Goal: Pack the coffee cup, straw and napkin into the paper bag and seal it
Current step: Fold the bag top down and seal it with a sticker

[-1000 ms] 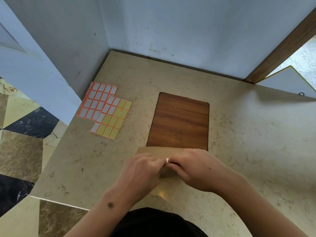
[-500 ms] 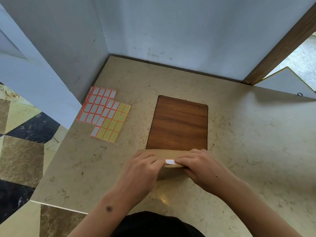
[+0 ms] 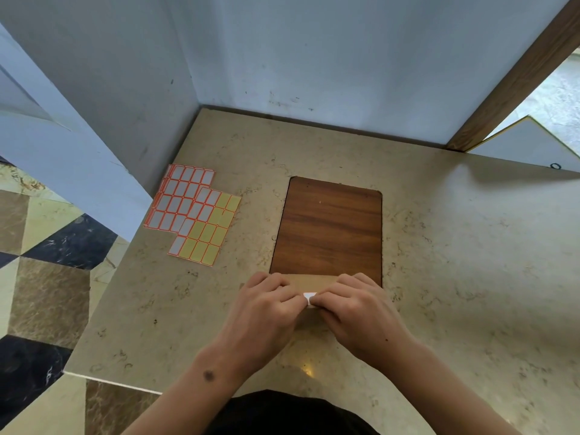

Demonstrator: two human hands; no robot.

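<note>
Paper bag at near table edge, folded top showing between both hands, overlapping near end of wooden board. Left hand curled, fingers pressing fold. Right hand curled, fingertips pinching white sticker onto flap edge. Cup, straw, napkin not visible; presumably inside.

Risks:
- sticker catching flap only, so seal pops open
- fold springing up if left hand lifts early
- sticker clinging to fingertip

Sticker sheets lie well apart, left.

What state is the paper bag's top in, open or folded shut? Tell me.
Folded shut. The paper bag has its top flap turned down, and the left hand and right hand press a white sticker on it.
</note>
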